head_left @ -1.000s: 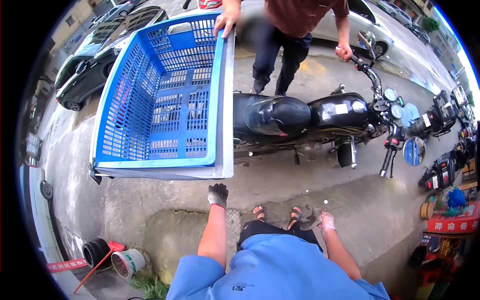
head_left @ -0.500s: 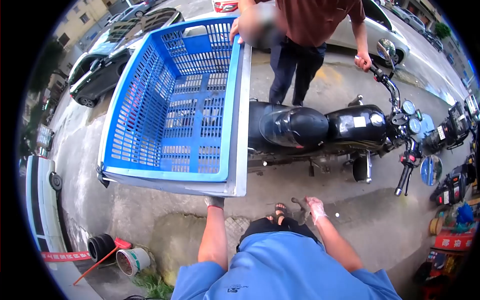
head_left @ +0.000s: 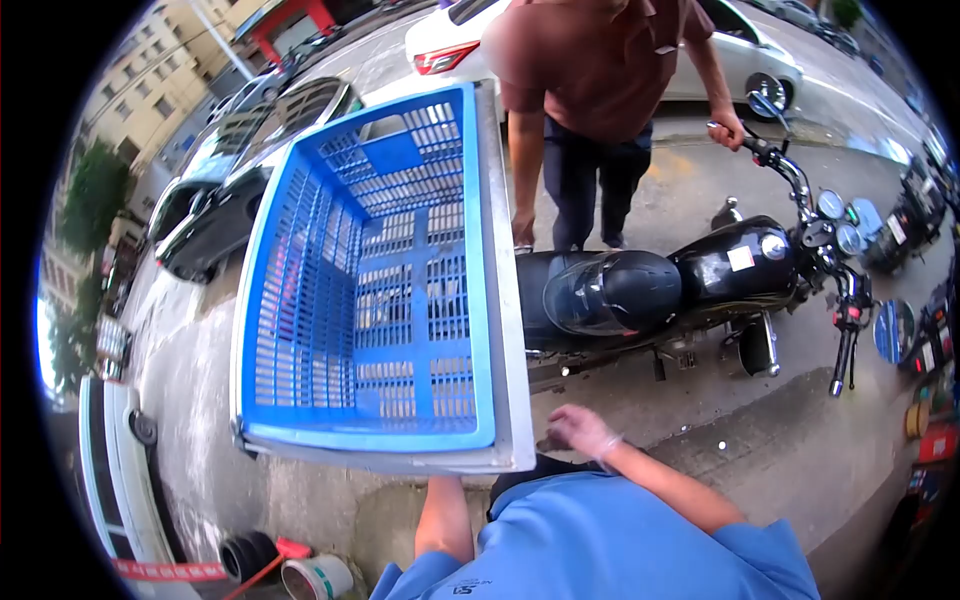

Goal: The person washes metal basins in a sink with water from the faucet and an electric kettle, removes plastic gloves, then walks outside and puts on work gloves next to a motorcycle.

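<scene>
A blue plastic crate (head_left: 480, 330) with slotted walls sits in a grey metal frame (head_left: 512, 380) over the rear of a black motorcycle (head_left: 735, 262). My left forearm (head_left: 445, 512) reaches under the near edge of that frame, which hides the hand and its fingers. Just right of the frame's near corner is my right hand (head_left: 583, 432), in a thin see-through glove, with the fingers curled. A small dark shape shows by its fingertips; its kind is unclear. The motorcycle's black seat (head_left: 640, 288) lies beyond this hand.
Across the motorcycle stands a person in a brown shirt (head_left: 610, 80), one hand on the handlebar (head_left: 728, 130), the other low beside the seat. Parked cars (head_left: 440, 40) line the far side. A white bucket (head_left: 316, 578) and black tires (head_left: 248, 553) stand at lower left.
My right hand has moved up and left toward the frame; the dark tool seen in it before is now mostly hidden. The other person's hand has left the crate's rim and gone down beside the seat.
</scene>
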`<action>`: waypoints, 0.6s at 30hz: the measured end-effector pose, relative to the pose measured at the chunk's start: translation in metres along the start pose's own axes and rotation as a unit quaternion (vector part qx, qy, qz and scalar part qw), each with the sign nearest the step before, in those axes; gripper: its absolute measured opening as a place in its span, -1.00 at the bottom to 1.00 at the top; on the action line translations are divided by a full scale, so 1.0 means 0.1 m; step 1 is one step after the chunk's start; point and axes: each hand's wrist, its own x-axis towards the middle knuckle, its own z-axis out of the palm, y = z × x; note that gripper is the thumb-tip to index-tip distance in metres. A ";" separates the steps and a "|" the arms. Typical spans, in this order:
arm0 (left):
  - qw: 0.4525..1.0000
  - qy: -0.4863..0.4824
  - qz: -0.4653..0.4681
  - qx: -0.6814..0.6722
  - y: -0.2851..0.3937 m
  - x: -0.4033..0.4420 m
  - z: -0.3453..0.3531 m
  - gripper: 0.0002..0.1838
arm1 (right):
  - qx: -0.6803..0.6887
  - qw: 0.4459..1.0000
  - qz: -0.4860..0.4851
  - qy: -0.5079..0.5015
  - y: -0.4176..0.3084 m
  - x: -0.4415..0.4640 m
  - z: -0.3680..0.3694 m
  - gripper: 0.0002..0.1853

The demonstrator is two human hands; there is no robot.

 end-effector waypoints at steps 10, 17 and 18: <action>0.988 -0.080 -0.111 -0.070 0.44 0.59 -0.70 -0.41 | -0.313 0.935 -0.075 0.146 -0.14 -0.49 1.32 -0.64; 0.971 -0.157 -0.166 -0.075 0.57 0.58 -0.51 -0.48 | -0.218 0.905 -0.010 0.365 0.10 -0.48 1.92 -0.52; 0.972 -0.149 -0.169 -0.069 0.59 0.54 -0.44 -0.53 | -0.236 0.875 -0.027 0.422 0.15 -0.44 1.91 -0.52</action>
